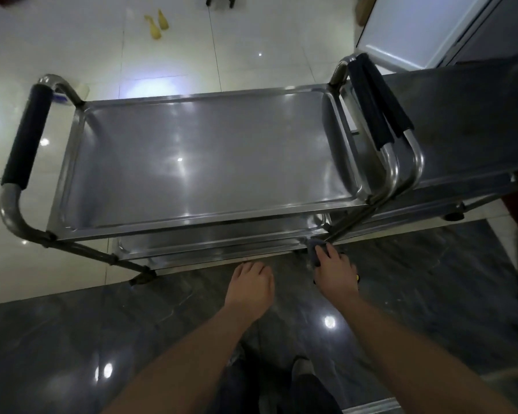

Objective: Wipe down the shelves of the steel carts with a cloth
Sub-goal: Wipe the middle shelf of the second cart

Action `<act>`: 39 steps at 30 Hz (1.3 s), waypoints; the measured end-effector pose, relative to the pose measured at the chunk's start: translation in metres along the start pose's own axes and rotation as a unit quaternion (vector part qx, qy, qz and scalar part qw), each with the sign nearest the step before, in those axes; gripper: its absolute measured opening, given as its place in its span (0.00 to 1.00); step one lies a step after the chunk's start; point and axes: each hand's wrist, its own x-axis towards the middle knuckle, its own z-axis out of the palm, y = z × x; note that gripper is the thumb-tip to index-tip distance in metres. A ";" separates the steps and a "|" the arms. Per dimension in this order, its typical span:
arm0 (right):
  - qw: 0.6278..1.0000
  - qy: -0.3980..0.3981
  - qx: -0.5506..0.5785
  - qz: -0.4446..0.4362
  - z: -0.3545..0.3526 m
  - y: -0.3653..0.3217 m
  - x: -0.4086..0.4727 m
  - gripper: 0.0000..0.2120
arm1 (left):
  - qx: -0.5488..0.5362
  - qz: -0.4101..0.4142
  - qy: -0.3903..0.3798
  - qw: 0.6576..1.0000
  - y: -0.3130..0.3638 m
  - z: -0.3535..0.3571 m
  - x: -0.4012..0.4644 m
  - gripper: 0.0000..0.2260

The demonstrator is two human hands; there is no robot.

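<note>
A steel cart stands in front of me, its top shelf [210,162] a shiny tray seen from above. The near rim of a lower shelf [210,242] shows beneath it. My right hand [334,270] grips a small grey cloth [312,248] at the lower shelf's front right corner, beside the cart leg. My left hand [250,286] hangs low by the lower shelf's front edge with loosely curled fingers and holds nothing. A second steel cart [461,127] stands against the first on the right.
Black foam handles sit at the left end [26,135] and the right end [371,103] of the carts. The floor is pale tile beyond and dark glossy tile near me. Yellow objects [157,23] lie on the far floor. A white appliance [422,28] stands at the upper right.
</note>
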 end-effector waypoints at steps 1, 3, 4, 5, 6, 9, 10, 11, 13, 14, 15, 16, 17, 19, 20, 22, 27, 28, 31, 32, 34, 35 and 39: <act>1.000 0.008 -0.006 -0.006 0.010 0.005 0.014 0.28 | -0.004 0.002 0.007 1.000 0.001 0.014 0.009 0.26; 1.000 0.019 -0.005 -0.016 0.033 0.013 0.048 0.29 | -0.007 -0.003 0.019 1.000 -0.001 0.049 0.035 0.29; 0.999 0.026 0.000 -0.020 0.046 0.017 0.067 0.29 | -0.007 -0.010 0.020 1.000 -0.003 0.068 0.050 0.26; 0.999 0.031 0.003 -0.024 0.058 0.020 0.086 0.29 | -0.010 -0.013 0.020 1.000 -0.006 0.087 0.067 0.22; 0.999 0.035 0.003 -0.028 0.070 0.022 0.105 0.29 | -0.016 -0.012 0.027 0.999 -0.009 0.106 0.084 0.20; 0.997 0.067 -0.010 -0.043 0.104 0.031 0.163 0.30 | -0.017 -0.003 0.076 0.997 -0.020 0.161 0.137 0.21; 0.996 0.080 -0.013 -0.048 0.114 0.034 0.183 0.30 | -0.015 0.003 0.096 0.995 -0.024 0.178 0.155 0.22; 0.995 0.088 -0.016 -0.052 0.122 0.037 0.203 0.31 | -0.012 0.010 0.112 0.994 -0.029 0.195 0.174 0.23; 0.992 0.108 -0.024 -0.057 0.140 0.043 0.244 0.31 | 0.000 0.019 0.136 0.990 -0.037 0.227 0.207 0.23; 0.991 0.120 -0.026 -0.058 0.150 0.046 0.263 0.30 | 0.008 0.024 0.150 0.988 -0.041 0.242 0.221 0.24; 0.990 0.130 -0.023 -0.057 0.160 0.049 0.281 0.29 | 0.014 0.033 0.162 0.986 -0.045 0.257 0.234 0.24; 0.989 0.138 -0.015 -0.053 0.171 0.051 0.295 0.29 | 0.019 0.045 0.178 0.983 -0.048 0.273 0.244 0.23; 0.987 0.151 -0.007 -0.049 0.181 0.052 0.308 0.28 | 0.025 0.060 0.200 0.978 -0.051 0.288 0.253 0.22; 0.980 0.192 0.000 -0.044 0.197 0.054 0.329 0.27 | 0.034 0.080 0.261 0.961 -0.057 0.312 0.265 0.19; 0.977 0.208 0.003 -0.048 0.200 0.054 0.338 0.27 | 0.034 0.085 0.300 0.949 -0.060 0.322 0.270 0.19; 0.973 0.219 0.014 -0.065 0.196 0.055 0.357 0.27 | 0.035 0.101 0.379 0.919 -0.065 0.338 0.279 0.18; 0.972 0.219 0.017 -0.086 0.171 0.048 0.409 0.28 | 0.035 0.110 0.452 0.884 -0.072 0.363 0.292 0.18; 0.972 0.218 0.021 -0.087 0.165 0.045 0.418 0.28 | 0.036 0.102 0.451 0.886 -0.072 0.364 0.293 0.18; 0.971 0.214 0.039 -0.098 0.147 0.033 0.445 0.27 | 0.041 0.100 0.452 0.886 -0.071 0.364 0.294 0.18; 0.971 0.214 0.043 -0.101 0.141 0.030 0.454 0.27 | 0.044 0.103 0.453 0.884 -0.071 0.364 0.295 0.18; 0.970 0.212 0.049 -0.105 0.130 0.025 0.468 0.27 | 0.045 0.098 0.460 0.881 -0.070 0.365 0.297 0.18; 0.970 0.210 0.049 -0.108 0.126 0.022 0.474 0.27 | 0.039 0.093 0.463 0.881 -0.070 0.366 0.298 0.18; 0.969 0.200 0.033 -0.138 0.113 0.004 0.495 0.27 | 0.031 0.091 0.472 0.876 -0.069 0.370 0.302 0.18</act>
